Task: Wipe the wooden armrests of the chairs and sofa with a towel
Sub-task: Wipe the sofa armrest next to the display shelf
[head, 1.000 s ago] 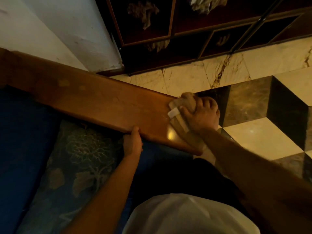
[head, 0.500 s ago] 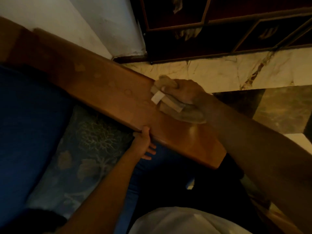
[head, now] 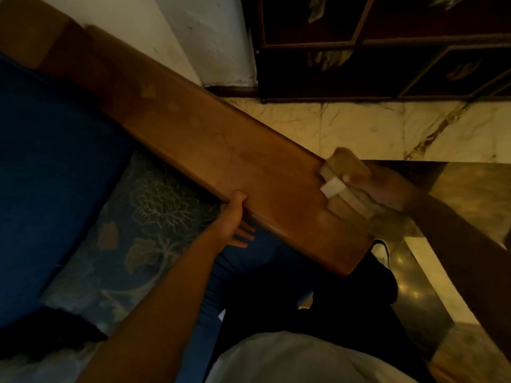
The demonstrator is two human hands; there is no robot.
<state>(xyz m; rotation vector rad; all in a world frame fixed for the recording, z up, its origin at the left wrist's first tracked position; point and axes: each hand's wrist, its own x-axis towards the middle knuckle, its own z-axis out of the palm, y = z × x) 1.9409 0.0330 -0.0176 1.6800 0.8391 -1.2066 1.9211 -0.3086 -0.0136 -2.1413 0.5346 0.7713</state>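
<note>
A broad wooden armrest (head: 210, 145) runs diagonally from the upper left to the lower right. A beige folded towel (head: 347, 172) with a white tag is pressed on its outer edge near the front end, under my right hand (head: 378, 189), which is motion-blurred. My left hand (head: 235, 217) grips the armrest's inner edge, thumb on top and fingers underneath.
A blue seat cushion (head: 47, 161) and a floral-patterned pillow (head: 132, 233) lie left of the armrest. A dark carved cabinet (head: 387, 51) stands at the back on the marble floor (head: 373, 128). A white wall (head: 193, 37) is behind the armrest. My dark trousers and white shirt fill the bottom.
My right hand slid the towel up the armrest, then back toward its front end. My left hand stays on the inner edge. The camera shifted, showing more of the armrest.
</note>
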